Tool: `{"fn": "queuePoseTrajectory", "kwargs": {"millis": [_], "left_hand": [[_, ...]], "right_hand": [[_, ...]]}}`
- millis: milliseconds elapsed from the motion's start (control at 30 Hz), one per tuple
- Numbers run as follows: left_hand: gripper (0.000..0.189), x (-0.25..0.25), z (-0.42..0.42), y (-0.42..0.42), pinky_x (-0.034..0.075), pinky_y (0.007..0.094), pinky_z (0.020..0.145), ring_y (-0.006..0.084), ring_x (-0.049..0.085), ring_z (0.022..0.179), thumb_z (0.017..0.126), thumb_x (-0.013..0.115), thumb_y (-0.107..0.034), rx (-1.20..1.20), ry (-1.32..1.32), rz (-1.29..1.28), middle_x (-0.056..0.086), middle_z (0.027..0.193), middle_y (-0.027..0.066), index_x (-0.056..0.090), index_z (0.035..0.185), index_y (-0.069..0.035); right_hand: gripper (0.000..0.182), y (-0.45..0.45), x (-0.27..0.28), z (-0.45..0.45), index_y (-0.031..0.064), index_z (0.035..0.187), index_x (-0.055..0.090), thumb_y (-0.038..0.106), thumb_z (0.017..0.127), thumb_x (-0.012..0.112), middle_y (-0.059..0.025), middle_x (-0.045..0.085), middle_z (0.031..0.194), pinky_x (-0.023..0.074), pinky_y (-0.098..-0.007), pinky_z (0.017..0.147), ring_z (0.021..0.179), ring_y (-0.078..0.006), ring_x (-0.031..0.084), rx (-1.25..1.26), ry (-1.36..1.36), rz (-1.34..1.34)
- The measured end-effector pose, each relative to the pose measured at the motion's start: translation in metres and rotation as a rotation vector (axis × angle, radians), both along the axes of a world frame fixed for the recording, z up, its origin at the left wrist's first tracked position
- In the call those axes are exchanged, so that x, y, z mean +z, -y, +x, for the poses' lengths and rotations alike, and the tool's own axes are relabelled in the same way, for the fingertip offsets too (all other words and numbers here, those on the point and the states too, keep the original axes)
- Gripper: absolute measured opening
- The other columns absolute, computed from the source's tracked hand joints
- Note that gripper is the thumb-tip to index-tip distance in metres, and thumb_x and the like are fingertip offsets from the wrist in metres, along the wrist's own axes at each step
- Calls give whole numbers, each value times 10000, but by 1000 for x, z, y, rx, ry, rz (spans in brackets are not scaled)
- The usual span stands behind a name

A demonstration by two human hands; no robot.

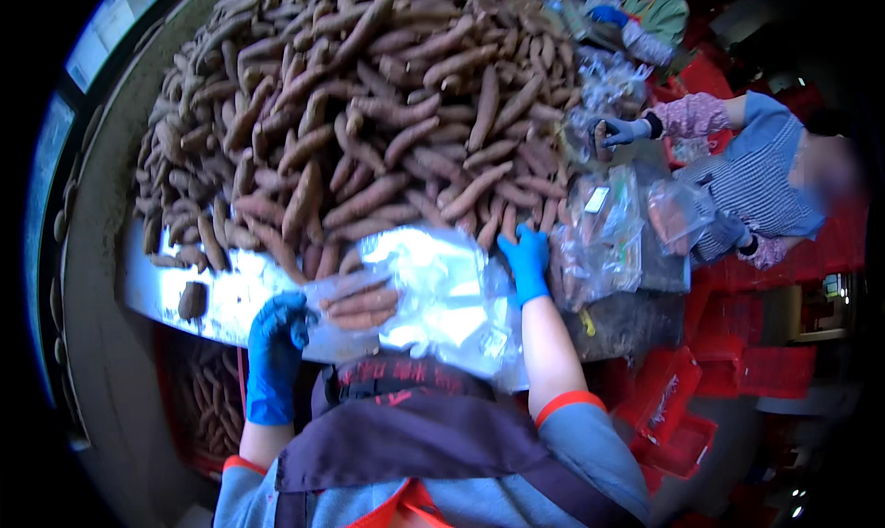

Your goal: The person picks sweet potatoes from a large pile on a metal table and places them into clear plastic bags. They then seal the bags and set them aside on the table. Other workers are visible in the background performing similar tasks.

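Note:
My left hand (280, 327), in a blue glove, has its fingers curled at the open-looking end of a clear plastic bag (311, 294); several sweet potatoes (363, 307) lie inside the bag. My right hand (527, 255), also blue-gloved, reaches to the near edge of a large heap of sweet potatoes (387, 113), its fingertips touching or just above some of them; whether it grips one cannot be told. Flat clear plastic bags (435, 279) lie on the shiny table top (231, 296) between my hands.
Filled clear bags (608, 230) lie at the right. A person in a striped apron (733, 175) holds a sweet potato there; another person works at the top right. A red crate (166, 396) of sweet potatoes stands below left. Red crates (667, 403) stand at the lower right.

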State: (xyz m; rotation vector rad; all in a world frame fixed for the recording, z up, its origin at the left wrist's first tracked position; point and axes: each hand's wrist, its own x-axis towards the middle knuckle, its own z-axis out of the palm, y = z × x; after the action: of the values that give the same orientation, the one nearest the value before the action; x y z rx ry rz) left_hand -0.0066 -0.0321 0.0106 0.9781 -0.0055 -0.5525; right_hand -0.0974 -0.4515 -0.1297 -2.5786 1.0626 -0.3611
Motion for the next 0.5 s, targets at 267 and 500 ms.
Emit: {"fn": "queuePoseTrajectory", "kwargs": {"millis": [267, 500], "left_hand": [[294, -4, 5, -7, 473, 274, 545, 145, 510, 509, 807, 583, -190, 48, 2, -70, 522, 590, 47, 560, 973, 52], [299, 13, 19, 6, 455, 250, 539, 152, 543, 595, 806, 533, -107, -31, -57, -94, 596, 860, 116, 537, 1083, 2]], "right_hand": [[479, 28, 40, -39, 30, 1101, 526, 324, 736, 626, -122, 572, 1027, 465, -352, 783, 930, -253, 558, -108, 705, 1424], [763, -142, 129, 35, 56, 1292, 370, 321, 658, 700, -87, 494, 1167, 436, -320, 843, 1016, -204, 514, 671, 680, 1682]]}}
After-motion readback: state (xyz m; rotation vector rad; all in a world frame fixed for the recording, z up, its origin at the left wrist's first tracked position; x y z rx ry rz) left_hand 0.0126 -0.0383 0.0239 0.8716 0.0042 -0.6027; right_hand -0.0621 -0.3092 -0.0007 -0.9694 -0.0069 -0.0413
